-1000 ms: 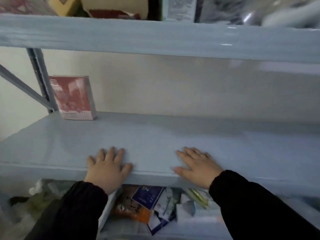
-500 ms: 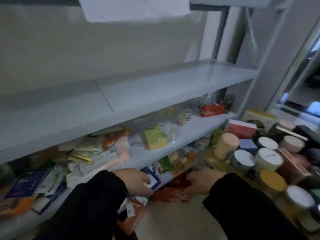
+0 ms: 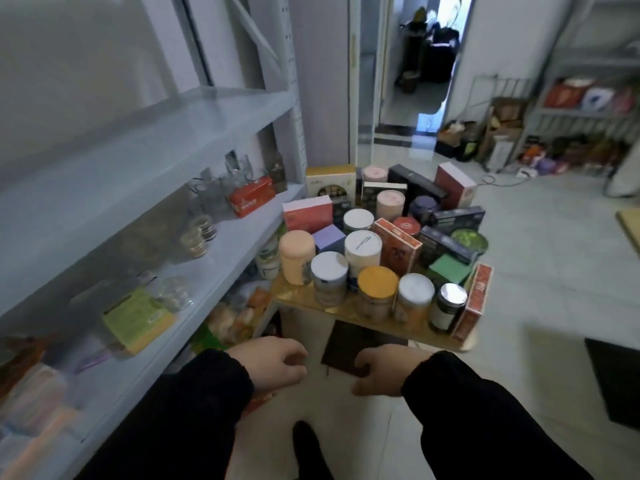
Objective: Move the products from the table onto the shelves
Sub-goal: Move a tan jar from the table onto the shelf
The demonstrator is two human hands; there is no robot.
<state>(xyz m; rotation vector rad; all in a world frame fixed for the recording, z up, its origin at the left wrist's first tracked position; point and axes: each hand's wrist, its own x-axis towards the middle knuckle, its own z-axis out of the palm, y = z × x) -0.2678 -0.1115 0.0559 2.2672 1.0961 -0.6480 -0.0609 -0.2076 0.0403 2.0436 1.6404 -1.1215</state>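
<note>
L hand (image 3: 273, 362) & R hand (image 3: 384, 370) loose, empty; grab near jar (image 3: 377, 289) off bench (image 3: 294, 295); stand it on shelf (image 3: 235, 244).

The small gold-topped wooden table (image 3: 300, 298) is packed with products. White-lidded jars (image 3: 329, 269) and an orange-lidded clear jar (image 3: 377, 283) line its 6 o'clock edge, a peach cylindrical canister (image 3: 297, 252) stands at 9 o'clock, and red and dark cardboard boxes (image 3: 453, 183) fill the side toward 12 o'clock. At the table's 9 o'clock, the pale blue metal shelf (image 3: 239, 237) carries small glass cups (image 3: 195, 244), a red carton (image 3: 251, 197) and a green-and-yellow box (image 3: 136, 317).
</note>
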